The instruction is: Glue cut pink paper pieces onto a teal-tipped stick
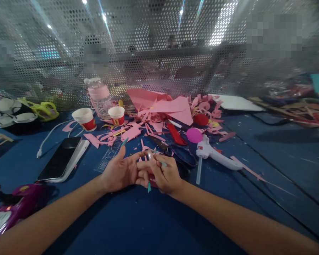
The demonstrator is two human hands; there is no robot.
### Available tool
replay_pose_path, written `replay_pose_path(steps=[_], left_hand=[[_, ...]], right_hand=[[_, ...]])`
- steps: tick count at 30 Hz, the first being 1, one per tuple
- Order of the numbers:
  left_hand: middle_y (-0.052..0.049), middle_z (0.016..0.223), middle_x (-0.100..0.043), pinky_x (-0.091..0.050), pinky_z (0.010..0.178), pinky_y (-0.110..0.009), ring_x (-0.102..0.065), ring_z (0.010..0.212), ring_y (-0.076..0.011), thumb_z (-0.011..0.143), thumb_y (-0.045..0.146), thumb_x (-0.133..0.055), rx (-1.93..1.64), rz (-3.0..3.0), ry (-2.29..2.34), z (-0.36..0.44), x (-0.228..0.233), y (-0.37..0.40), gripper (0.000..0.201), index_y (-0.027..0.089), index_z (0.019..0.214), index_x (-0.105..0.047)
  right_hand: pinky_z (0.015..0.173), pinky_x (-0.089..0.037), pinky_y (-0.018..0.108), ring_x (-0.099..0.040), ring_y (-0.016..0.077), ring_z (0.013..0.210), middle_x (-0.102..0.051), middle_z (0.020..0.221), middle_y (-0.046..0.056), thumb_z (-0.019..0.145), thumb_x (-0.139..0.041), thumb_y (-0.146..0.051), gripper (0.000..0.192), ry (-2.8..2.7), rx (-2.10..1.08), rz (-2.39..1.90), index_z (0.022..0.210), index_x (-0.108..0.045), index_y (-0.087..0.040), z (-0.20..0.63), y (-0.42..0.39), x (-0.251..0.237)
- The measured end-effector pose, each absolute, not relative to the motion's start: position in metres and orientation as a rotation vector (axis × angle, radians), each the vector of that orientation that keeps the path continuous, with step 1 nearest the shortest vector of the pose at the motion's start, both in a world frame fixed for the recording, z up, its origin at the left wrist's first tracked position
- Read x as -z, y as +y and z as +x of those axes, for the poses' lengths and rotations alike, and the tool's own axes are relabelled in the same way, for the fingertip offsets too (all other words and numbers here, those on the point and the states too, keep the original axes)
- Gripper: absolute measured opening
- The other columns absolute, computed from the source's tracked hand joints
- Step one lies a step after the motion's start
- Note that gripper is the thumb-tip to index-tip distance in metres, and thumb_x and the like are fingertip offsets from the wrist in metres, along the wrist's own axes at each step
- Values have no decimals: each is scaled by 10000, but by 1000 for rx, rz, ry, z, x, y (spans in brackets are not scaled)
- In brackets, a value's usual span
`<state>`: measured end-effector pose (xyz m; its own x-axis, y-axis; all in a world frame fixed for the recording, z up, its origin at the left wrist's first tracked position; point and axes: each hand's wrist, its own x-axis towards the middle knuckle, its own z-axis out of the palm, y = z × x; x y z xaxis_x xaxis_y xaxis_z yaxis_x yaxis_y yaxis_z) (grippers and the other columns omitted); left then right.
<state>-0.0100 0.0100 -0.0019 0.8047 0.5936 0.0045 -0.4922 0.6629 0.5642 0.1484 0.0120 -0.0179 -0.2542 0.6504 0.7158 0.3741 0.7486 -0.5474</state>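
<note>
Both hands meet mid-table over the blue table top. Left hand is open, palm up, fingers spread and slightly curled, index tip touching the right hand. Right hand is curled, fingertips pinched on a small clear piece held just above the left index finger; too small to say what it is. Something pink sits under the right palm, mostly hidden.

Clearances:
- Near side: bare blue surface between the forearms and toward the near edge, open room there.
- Left: clear ruler touches the left hand's far side; phone lies beside it, with a white cable running back. Purple gadget sits at the near-left edge, just beside the left forearm.
- Far side: scissors lie just behind the right hand, dark handles close to the knuckles. Red cutter behind those, then the heap of pink paper scraps.
- Right: white glue gun near the right hand, nozzle pointing back, glue stick hanging toward the near side. Pink ball just behind it. Beyond the gun the table is mostly bare, with thin pink strips.
- Back left: two paper cups and a bottle, well apart from the hands, against the perforated metal screen closing the far edge.
</note>
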Motion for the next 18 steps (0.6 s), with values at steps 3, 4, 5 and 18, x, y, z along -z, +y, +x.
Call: replay_pose_path(steps=[3, 4, 5, 18], left_hand=[[-132, 1005, -629, -378, 718, -354, -602, 765, -229, 808, 622, -170, -606, 592, 189, -10, 2, 10, 642, 150, 1127, -467], [-132, 1003, -628, -374, 724, -357, -600, 769, -230, 808, 623, -169, -604, 595, 192, -10, 3, 10, 642, 151, 1129, -465], [-131, 998, -629, -371, 727, -358, -599, 772, -229, 808, 623, -170, -603, 597, 195, -10, 3, 10, 641, 153, 1129, -465], [-119, 942, -635, -367, 736, -349, -589, 794, -217, 816, 607, -194, -596, 586, 212, -10, 4, 10, 635, 152, 1172, -458]], right_hand=[[417, -287, 216, -338, 78, 399, -352, 451, -38, 825, -357, -173, 323, -1878, -314, -761, 507, -308, -202, 149, 13, 17], [417, -289, 216, -338, 78, 400, -354, 451, -38, 821, -357, -167, 317, -1882, -307, -753, 510, -310, -202, 149, 13, 17], [418, -290, 216, -340, 78, 401, -356, 451, -37, 819, -357, -162, 313, -1887, -295, -744, 512, -314, -202, 149, 13, 16], [452, -347, 223, -407, 92, 412, -452, 464, -19, 822, -355, -144, 283, -1944, -202, -729, 552, -428, -186, 149, 12, 15]])
